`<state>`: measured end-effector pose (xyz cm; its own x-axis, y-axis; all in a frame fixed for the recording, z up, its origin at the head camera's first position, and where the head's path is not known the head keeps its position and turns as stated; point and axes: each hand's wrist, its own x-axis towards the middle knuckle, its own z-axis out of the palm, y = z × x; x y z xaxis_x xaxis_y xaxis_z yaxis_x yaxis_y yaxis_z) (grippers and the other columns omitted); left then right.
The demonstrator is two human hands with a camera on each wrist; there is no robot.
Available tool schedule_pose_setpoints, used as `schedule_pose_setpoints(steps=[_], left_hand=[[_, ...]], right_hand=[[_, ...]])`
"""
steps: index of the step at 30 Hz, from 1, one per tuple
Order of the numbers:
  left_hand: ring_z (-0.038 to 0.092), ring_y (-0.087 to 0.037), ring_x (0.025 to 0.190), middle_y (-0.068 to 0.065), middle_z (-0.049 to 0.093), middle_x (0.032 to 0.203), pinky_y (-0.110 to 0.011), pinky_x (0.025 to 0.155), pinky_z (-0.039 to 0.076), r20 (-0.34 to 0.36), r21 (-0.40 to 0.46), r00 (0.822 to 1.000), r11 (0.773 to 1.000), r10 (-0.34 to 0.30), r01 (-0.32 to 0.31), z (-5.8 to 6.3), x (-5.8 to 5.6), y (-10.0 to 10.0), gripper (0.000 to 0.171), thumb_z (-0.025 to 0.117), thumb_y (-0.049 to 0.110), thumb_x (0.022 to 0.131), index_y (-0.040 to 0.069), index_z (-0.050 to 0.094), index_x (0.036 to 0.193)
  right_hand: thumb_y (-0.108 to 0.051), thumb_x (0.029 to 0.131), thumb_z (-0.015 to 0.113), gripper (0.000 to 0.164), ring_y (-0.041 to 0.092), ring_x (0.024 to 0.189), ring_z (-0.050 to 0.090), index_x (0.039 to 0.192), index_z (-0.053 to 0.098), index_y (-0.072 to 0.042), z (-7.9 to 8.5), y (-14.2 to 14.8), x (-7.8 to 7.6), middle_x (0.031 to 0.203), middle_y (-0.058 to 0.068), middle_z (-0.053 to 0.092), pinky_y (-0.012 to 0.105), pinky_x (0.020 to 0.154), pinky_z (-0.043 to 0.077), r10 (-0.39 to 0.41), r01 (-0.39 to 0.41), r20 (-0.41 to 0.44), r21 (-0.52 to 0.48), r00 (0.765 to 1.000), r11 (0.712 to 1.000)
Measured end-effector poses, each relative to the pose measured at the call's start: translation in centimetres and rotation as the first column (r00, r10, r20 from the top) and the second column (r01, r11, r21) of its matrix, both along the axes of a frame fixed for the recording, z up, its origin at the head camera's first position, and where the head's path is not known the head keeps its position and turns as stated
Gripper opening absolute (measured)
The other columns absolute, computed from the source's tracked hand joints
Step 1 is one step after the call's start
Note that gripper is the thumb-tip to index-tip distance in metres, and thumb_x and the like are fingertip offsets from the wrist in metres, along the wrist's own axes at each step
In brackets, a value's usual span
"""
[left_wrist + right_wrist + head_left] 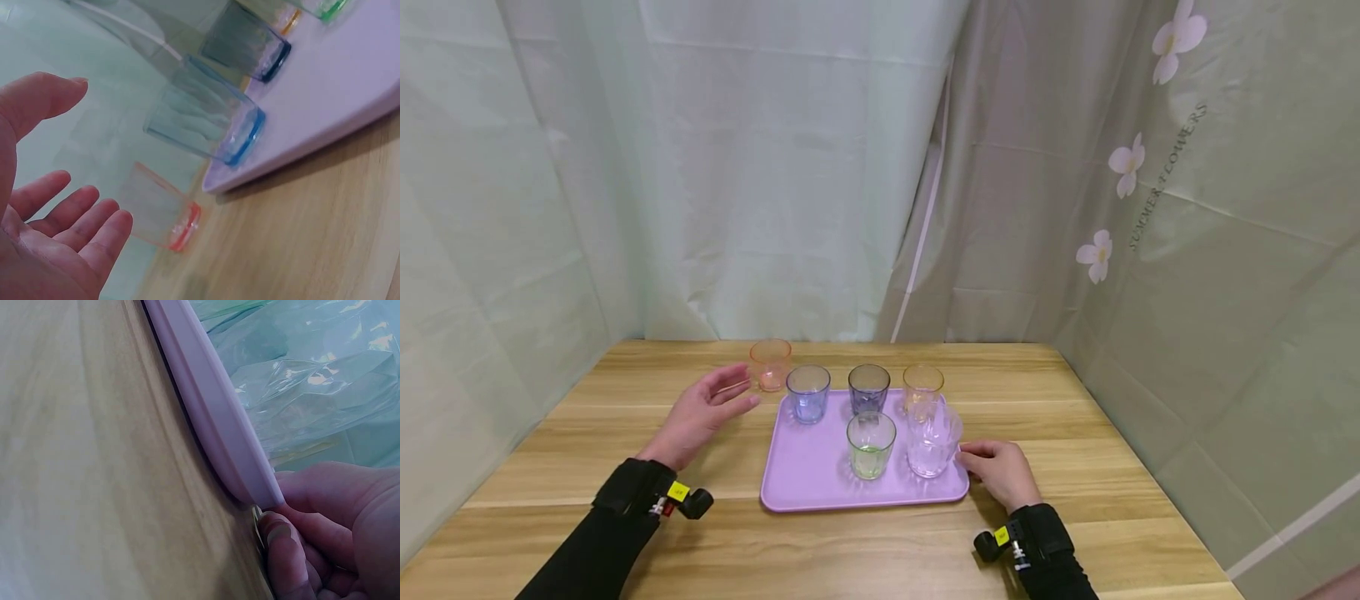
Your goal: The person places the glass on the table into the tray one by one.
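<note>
My right hand (998,472) pinches the right edge of a purple tray (808,483), fingertips at its rim near the front corner. In the right wrist view the thumb and curled fingers (290,550) meet around that corner. My left hand (703,417) is held over the table left of the tray, fingers extended and holding nothing. Just beyond its fingertips a pinkish-orange glass (771,367) stands on the table behind the tray's left corner. On the tray stand a blue glass (808,396), a dark grey-blue glass (868,389), a yellow glass (922,382), a green glass (870,450) and a clear faceted glass (932,446).
The tray lies on a wooden table (865,554). Pale curtains (790,183) hang behind the table and along both sides, with printed flowers (1126,165) on the right one.
</note>
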<state>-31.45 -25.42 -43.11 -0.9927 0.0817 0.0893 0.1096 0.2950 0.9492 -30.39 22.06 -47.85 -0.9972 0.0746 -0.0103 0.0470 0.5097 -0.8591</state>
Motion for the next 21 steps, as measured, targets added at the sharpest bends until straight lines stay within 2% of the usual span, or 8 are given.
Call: schedule_pose_setpoints(steps=[6,8,11,15,21], left_hand=[[0.037,-0.045,0.162,-0.026,0.033,0.176,-0.010,0.102,0.053,0.013,0.025,1.000,1.000,0.011,-0.012,-0.5,-0.4,-0.3,0.088,0.075,0.032,0.106,0.002,0.025,0.172],[0.037,-0.045,0.162,-0.026,0.033,0.176,-0.013,0.104,0.054,0.020,0.022,1.000,1.000,0.019,-0.019,-0.7,-0.6,-0.3,0.089,0.075,0.032,0.106,0.002,0.024,0.173],[0.037,-0.045,0.163,-0.025,0.033,0.176,-0.029,0.115,0.052,0.033,0.010,0.999,0.999,0.034,-0.035,-0.8,-0.9,-0.4,0.090,0.074,0.034,0.107,0.003,0.023,0.173],[0.035,-0.044,0.164,-0.025,0.031,0.177,-0.052,0.125,0.041,0.054,0.007,0.997,0.998,0.060,-0.060,-1.1,-1.3,-0.6,0.094,0.075,0.039,0.106,0.004,0.021,0.174],[0.030,-0.046,0.165,-0.027,0.026,0.178,-0.063,0.129,0.035,0.084,0.039,0.992,0.995,0.091,-0.095,-1.8,-1.9,-1.0,0.099,0.075,0.041,0.105,0.004,0.016,0.175]], right_hand=[[-0.017,0.098,0.080,0.021,0.019,0.085,0.072,0.110,0.084,-0.001,-0.1,0.0,0.0,0.105,0.013,0.082,0.029,0.075,0.058,0.007,-0.007,-0.014,0.000,1.000,1.000],[-0.018,0.098,0.081,0.021,0.019,0.085,0.072,0.111,0.084,-0.001,0.0,0.0,0.0,0.105,0.013,0.082,0.029,0.075,0.058,0.005,-0.005,-0.014,0.001,1.000,1.000],[-0.018,0.099,0.080,0.021,0.018,0.085,0.072,0.111,0.085,-0.001,0.0,0.0,0.0,0.105,0.012,0.082,0.030,0.076,0.058,-0.001,0.001,-0.012,0.002,1.000,1.000],[-0.018,0.098,0.081,0.022,0.017,0.084,0.072,0.110,0.085,-0.001,0.0,0.1,-0.1,0.105,0.013,0.082,0.030,0.075,0.058,0.001,-0.001,-0.022,0.002,1.000,1.000],[-0.019,0.098,0.081,0.023,0.016,0.084,0.072,0.111,0.084,0.000,0.1,0.0,0.0,0.105,0.013,0.082,0.029,0.075,0.058,0.006,-0.006,-0.023,0.003,1.000,1.000]])
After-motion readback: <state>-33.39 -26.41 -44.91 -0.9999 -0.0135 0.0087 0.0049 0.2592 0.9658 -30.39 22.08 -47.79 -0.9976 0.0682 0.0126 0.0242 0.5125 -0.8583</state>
